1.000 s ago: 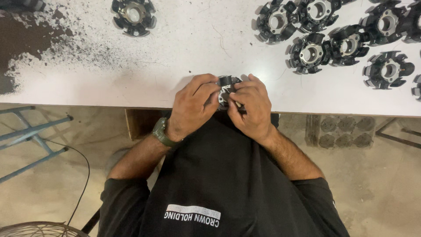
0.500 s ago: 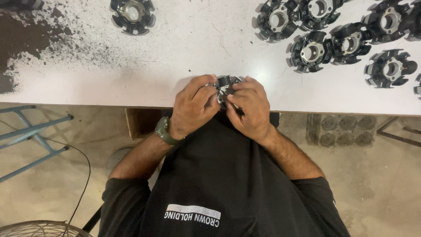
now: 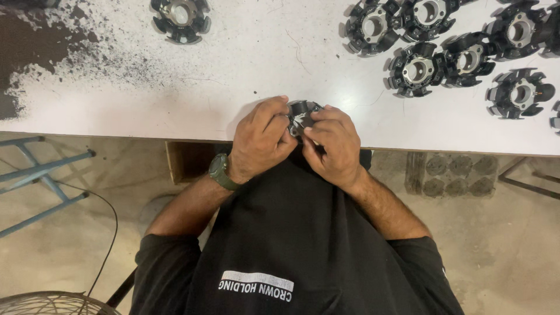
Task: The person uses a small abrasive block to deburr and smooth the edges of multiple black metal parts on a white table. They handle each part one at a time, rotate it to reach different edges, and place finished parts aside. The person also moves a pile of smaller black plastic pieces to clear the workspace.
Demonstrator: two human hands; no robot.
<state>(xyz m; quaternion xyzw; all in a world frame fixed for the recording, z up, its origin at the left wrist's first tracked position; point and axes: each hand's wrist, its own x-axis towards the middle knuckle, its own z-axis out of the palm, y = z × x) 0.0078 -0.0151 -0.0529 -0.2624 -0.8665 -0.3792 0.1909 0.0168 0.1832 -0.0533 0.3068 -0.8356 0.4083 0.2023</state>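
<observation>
both hands meet at the near edge of the white table (image 3: 245, 70), directly above the person's black shirt (image 3: 291, 233). the left hand (image 3: 262, 140) and the right hand (image 3: 332, 143) are closed together around one small black toothed part (image 3: 302, 112) with a metal centre. only the top of that part shows between the fingers; the rest is covered. the left hand's fingers curl over its left side, and the right hand's fingertips press on its right side and front. the part is held just above the table edge; contact with the table surface cannot be determined. a green wristwatch (image 3: 220, 172) sits on the left wrist.

on the table, a group of similar black toothed parts (image 3: 455, 41) lies at the far right, well apart from the hands. one single toothed part (image 3: 181, 17) lies at the far edge, left of centre. a dark patch of black powder (image 3: 29, 52) covers the far left of the table, with fine specks spreading to the right.

below the table edge, a blue metal frame (image 3: 41, 175) stands on the floor at left, and a wire fan guard (image 3: 52, 303) shows in the bottom left corner.
</observation>
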